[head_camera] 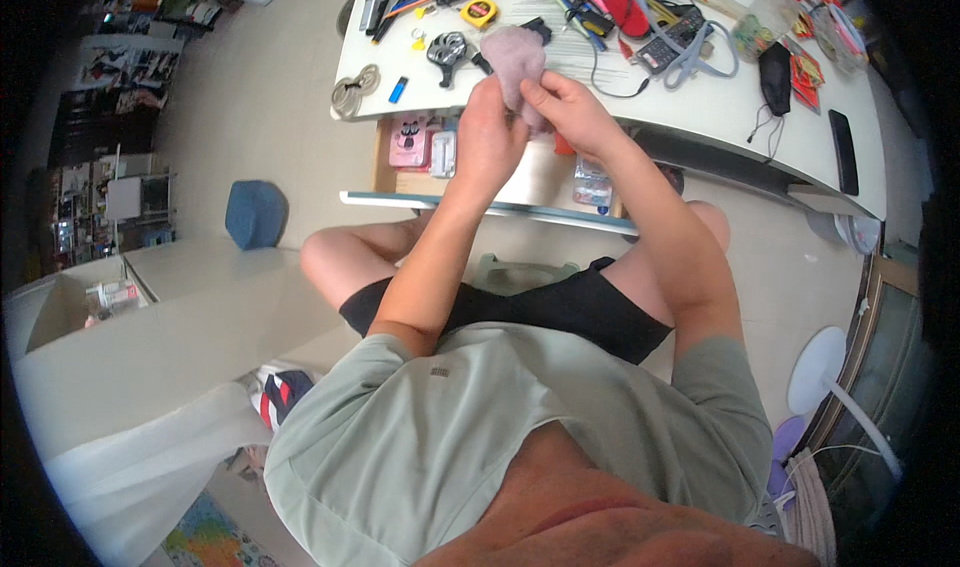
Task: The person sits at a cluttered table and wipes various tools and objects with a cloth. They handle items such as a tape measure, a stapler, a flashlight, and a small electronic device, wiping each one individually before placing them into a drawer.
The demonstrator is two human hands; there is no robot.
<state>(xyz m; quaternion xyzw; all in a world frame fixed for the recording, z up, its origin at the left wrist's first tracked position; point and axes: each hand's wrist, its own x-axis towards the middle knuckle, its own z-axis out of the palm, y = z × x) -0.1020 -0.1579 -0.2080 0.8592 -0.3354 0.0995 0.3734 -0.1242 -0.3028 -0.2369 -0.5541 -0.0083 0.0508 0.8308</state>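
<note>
A pale mauve cloth (514, 53), soft and crumpled, is bunched between my hands above the desk's front edge. My left hand (487, 131) grips its lower left part, with most of the fingers hidden. The thumb of my right hand (574, 109) presses on the cloth's right side while the fingers curl behind. Just past the cloth lie a black and silver clamp-like device (448, 53) and a yellow tape measure (479, 13). Beneath my hands an open drawer (487, 205) holds a pink cat-patterned box (409, 140), a white case (443, 153) and a clear plastic box (592, 184).
Pens and pencils (574, 0), a red oval item (625, 9), a black calculator (670, 40), a grey strap (705, 60) and a thin cable (619, 94) clutter the white desk (551, 79). A coiled cord (355, 90), a blue lighter-like item (398, 89) and a black phone (843, 153) lie near its edge.
</note>
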